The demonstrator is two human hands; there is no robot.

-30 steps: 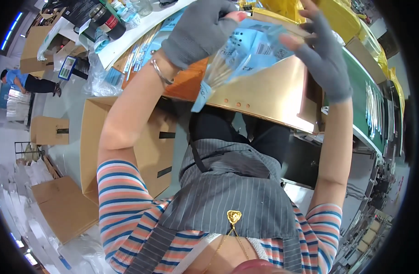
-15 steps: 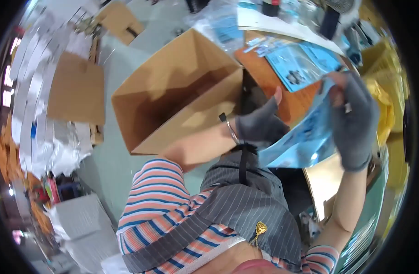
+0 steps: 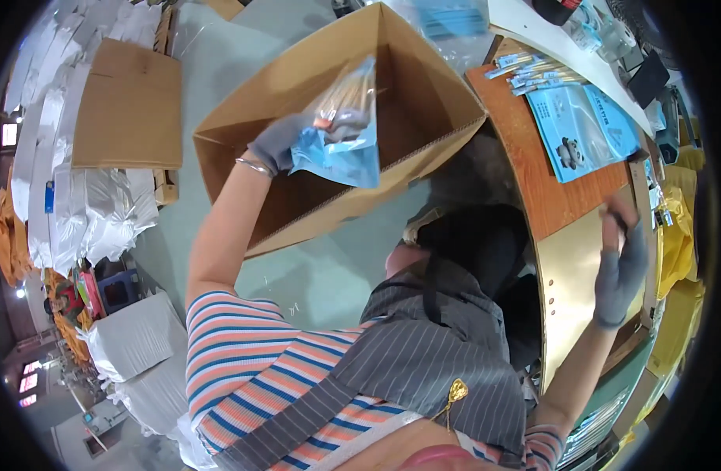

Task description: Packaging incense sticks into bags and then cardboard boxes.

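Note:
My left hand [image 3: 280, 143], in a grey fingerless glove, grips a blue and clear plastic pouch [image 3: 343, 161] by its side. Pale stick-like items show through the pouch's clear part. Hand and pouch are above the open cardboard box [image 3: 298, 228], which stands to the left of the table. My right hand [image 3: 621, 263], gloved the same way, is raised over the pale board at the table's near end. Its fingers are loosely bent with the thumb apart, and nothing shows in them.
Flat blue pouches [image 3: 569, 137] with a panda picture lie on the brown table [image 3: 525, 184], beside several thin packed sticks [image 3: 541, 72]. A white shelf [image 3: 561, 43] holds jars and a dark bottle. White wrapped stacks and a cardboard sheet [image 3: 129, 110] are at left. Yellow sacks [image 3: 675, 243] stand at right.
The blue pouch has gone from between both hands by the table to over the box, held by my left hand. My right hand has let go of it and lowered slightly.

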